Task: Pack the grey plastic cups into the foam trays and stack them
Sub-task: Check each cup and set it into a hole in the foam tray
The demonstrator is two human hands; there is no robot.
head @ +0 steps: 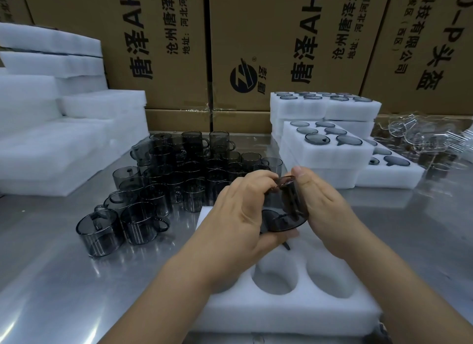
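I hold one smoky grey plastic cup tilted between both hands, above the white foam tray in front of me. My left hand curls round its left side and rim. My right hand grips its right side, thumb at the top rim. Two round empty pockets of the tray show below my hands; the pockets further back are hidden by them. Several loose grey cups with handles stand crowded on the steel table to the left.
Filled foam trays are stacked at the right, more behind them. Blank foam trays pile up at the left. Clear plastic parts lie far right. Cardboard boxes wall off the back.
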